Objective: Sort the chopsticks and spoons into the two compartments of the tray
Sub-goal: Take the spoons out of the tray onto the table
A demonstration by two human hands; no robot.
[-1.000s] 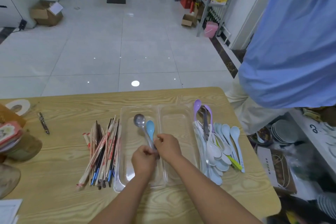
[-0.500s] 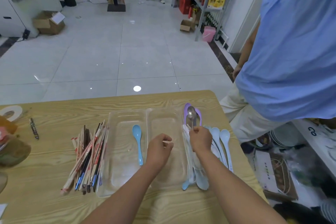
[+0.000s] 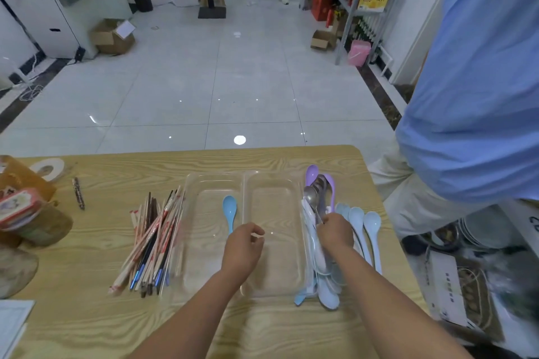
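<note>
A clear two-compartment tray [image 3: 216, 176] lies on the wooden table [image 3: 122, 172]. One pale blue spoon [image 3: 229, 209] lies in its left compartment; the right compartment holds nothing. My left hand [image 3: 243, 248] hovers over the tray's divider with loosely curled fingers and holds nothing. My right hand [image 3: 335, 233] grips the handle of a metal spoon [image 3: 311, 199], which lies on the spoon pile [image 3: 361, 224] of white, blue and purple spoons just right of the tray. A heap of chopsticks [image 3: 154, 239] lies left of the tray.
A person in a blue shirt [image 3: 472, 102] stands close to the table's right edge. A pen [image 3: 78, 194], a tape roll [image 3: 48, 167] and a jar with boxes [image 3: 32, 218] sit at the table's left. Crates and dishes stand on the floor at the right.
My right hand carried the metal spoon from the left compartment over to the spoon pile on the right. My left hand let go of it and stayed over the tray.
</note>
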